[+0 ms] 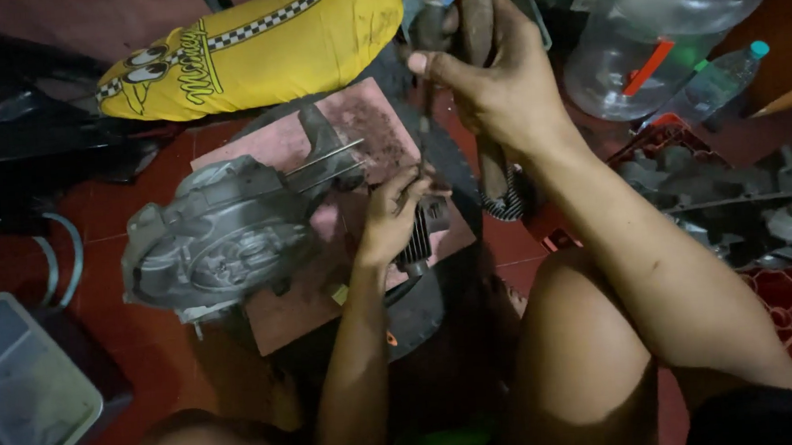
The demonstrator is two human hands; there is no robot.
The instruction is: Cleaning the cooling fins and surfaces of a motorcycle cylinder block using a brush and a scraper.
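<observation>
My right hand (498, 85) is raised and shut on the wooden handle of a hammer (477, 22) that points upward. My left hand (391, 215) grips a thin metal rod (423, 128) held upright over a dark finned engine cylinder (420, 235). A grey engine crankcase (216, 235) with long metal studs lies to the left on a reddish board (366, 127). The rod's lower tip is hidden behind my left fingers.
A yellow cushion (263, 41) with a checkered stripe lies at the back. A big clear plastic jug (652, 28) and a small bottle (716, 84) stand at the right, above more grey engine parts (737, 189). A grey plastic tray (18, 398) sits at the lower left. My knees fill the foreground.
</observation>
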